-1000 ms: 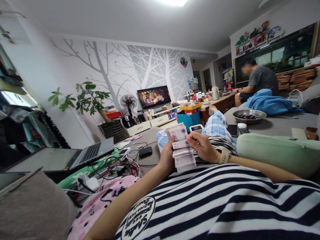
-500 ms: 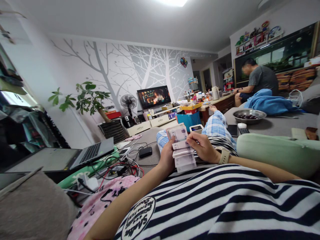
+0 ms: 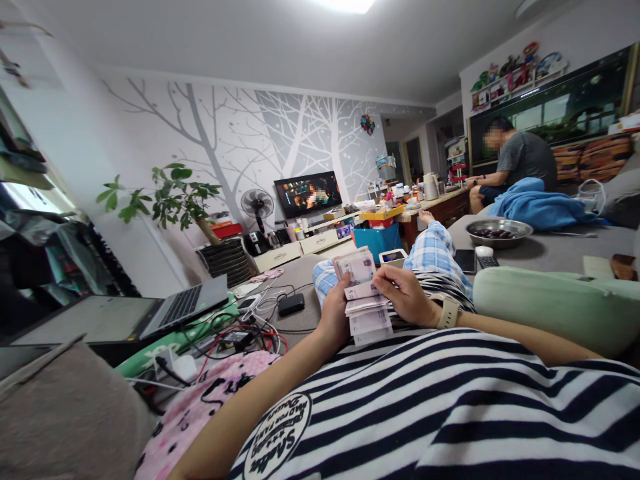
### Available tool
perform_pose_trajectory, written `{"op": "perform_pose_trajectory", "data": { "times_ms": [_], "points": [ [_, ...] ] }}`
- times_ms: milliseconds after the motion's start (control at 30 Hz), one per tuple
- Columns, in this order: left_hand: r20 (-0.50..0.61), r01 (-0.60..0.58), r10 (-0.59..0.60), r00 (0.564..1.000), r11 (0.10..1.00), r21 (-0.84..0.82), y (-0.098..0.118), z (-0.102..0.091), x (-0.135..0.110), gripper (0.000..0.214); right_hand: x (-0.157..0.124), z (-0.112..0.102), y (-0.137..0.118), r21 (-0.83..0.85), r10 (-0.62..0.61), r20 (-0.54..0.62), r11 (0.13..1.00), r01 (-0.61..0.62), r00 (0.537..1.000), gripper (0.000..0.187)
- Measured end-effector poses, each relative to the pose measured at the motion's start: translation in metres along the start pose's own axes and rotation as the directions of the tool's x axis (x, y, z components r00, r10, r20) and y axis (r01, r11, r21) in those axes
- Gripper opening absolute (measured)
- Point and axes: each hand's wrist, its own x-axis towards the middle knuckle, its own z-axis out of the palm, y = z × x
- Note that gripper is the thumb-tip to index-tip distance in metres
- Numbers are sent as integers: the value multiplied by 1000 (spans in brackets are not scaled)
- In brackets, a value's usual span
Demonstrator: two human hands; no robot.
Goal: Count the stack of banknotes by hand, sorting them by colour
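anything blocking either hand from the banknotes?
Nothing visible. The left hand grips the banknotes along their left side, thumb on top, and the right hand has its fingers on their right edge; no object shows between either hand and the notes.

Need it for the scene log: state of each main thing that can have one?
Banknotes: overlapping, staggered downward
Left grip: closed on the banknotes' left side
Right grip: closed on the banknotes' right side
Laptop: open; screen on or off unclear
Television: on
Ceiling light: lit
Metal bowl: holding dark round items
Fan: upright; spinning or not unclear
Watch: strapped on
Blue cloth: rumpled
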Motion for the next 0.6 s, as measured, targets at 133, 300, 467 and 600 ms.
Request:
{"op": "perform_pose_trajectory", "data": {
  "times_ms": [133, 300, 467, 600],
  "points": [
    [-12, 26, -26, 1000, 999, -23, 0, 1, -1, 36, 0, 0, 0, 8, -8, 1, 1000, 8, 1000, 25],
    [-42, 31, -31, 999, 1000, -2, 2, 4, -3, 32, 0, 0, 0, 7, 3, 4, 1000, -4, 1000, 26],
    [-104, 14, -13, 994, 1000, 7, 1, 4, 0, 31, -2, -2, -2, 57, 3, 93, 998, -8, 996, 40],
    [-91, 4, -6, 996, 1000, -16, -1, 1, 2, 32, 0, 0, 4, 7, 73, -35, 997, -73, 997, 38]
  ]
}}
